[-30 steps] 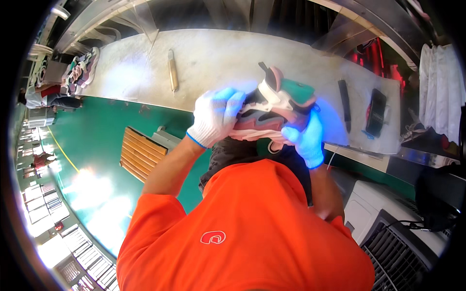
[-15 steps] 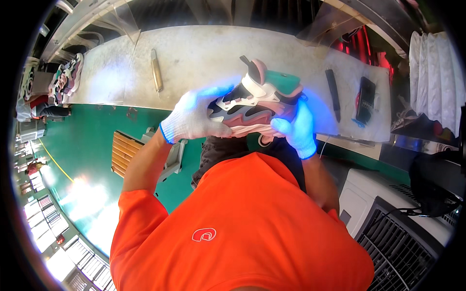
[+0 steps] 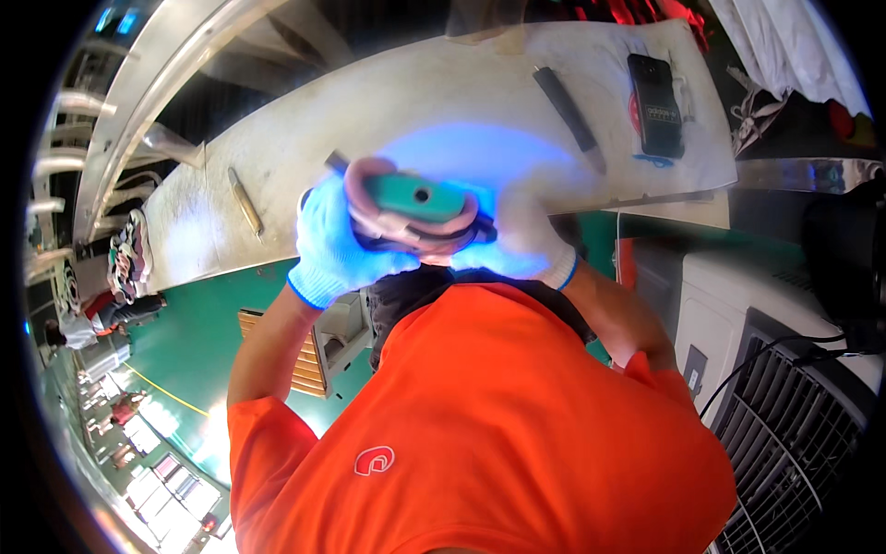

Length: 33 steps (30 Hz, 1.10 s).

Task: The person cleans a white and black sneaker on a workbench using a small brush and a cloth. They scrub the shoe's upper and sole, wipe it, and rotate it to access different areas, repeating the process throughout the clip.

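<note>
A sneaker (image 3: 406,196) with a teal tongue and pink padded collar is held up in front of my body at the table's near edge. Its top faces me, and most of its side panels and sole are out of sight. My left hand (image 3: 337,242), in a white knit glove with a blue cuff, grips one side of it with the thumb underneath. On the other side my right hand (image 3: 531,242), gloved alike and blurred by motion, holds it with the thumb at the lower edge. Blue light falls on both gloves and the shoe.
On the pale worktable (image 3: 305,157) lie a thin yellow-handled tool (image 3: 245,205), a long black tool (image 3: 567,106) and a black phone (image 3: 657,106). More sneakers (image 3: 129,254) stand at the far left end. A wooden-slatted seat (image 3: 309,365) and a grey machine with a grille (image 3: 775,415) flank me.
The sneaker has turned from side-on to end-on, its opening now toward me, and shifted left. Both hands turned with it. My view has swung right.
</note>
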{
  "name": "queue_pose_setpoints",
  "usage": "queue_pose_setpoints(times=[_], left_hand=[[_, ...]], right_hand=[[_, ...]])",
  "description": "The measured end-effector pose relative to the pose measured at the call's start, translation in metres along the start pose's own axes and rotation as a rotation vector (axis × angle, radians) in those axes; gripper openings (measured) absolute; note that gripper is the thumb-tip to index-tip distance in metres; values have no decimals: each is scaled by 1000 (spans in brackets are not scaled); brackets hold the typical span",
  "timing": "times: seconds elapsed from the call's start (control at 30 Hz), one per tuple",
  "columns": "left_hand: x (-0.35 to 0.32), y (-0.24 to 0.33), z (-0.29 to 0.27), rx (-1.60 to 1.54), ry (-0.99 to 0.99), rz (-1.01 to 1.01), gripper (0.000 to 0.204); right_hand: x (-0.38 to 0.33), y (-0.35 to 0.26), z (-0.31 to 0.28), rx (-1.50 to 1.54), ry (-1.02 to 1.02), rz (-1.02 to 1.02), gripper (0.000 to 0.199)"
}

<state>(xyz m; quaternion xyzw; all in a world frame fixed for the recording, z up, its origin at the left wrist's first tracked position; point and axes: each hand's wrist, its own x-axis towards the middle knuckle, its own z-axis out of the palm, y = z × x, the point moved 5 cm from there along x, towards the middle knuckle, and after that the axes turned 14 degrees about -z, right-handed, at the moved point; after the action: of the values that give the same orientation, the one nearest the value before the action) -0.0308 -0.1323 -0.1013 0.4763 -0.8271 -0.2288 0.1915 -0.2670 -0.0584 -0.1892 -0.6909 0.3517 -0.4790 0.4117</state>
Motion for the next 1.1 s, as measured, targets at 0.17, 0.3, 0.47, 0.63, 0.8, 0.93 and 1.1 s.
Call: queue_pose_setpoints(times=[0.17, 0.3, 0.47, 0.63, 0.8, 0.93, 1.1], left_hand=[[-11, -17, 7, -52, -97, 188, 85], [-11, -15, 13, 13, -207, 378, 72], [-20, -26, 3, -60, -155, 389, 96], [-24, -38, 2, -3, -73, 345, 60], [-20, -42, 11, 1, -101, 224, 56], [-8, -30, 8, -42, -136, 227, 52], [5, 8, -9, -57, -13, 18, 68]], right_hand=[[4, -9, -15, -79, -237, -22, 77], [15, -4, -22, -154, -302, -134, 80], [-17, -14, -28, -364, 104, -224, 81], [-31, -19, -8, -491, -4, -227, 65], [8, -16, -21, -318, -186, -236, 68], [24, -18, -5, -399, -294, -194, 81], [12, -3, 7, -20, 121, -26, 93]])
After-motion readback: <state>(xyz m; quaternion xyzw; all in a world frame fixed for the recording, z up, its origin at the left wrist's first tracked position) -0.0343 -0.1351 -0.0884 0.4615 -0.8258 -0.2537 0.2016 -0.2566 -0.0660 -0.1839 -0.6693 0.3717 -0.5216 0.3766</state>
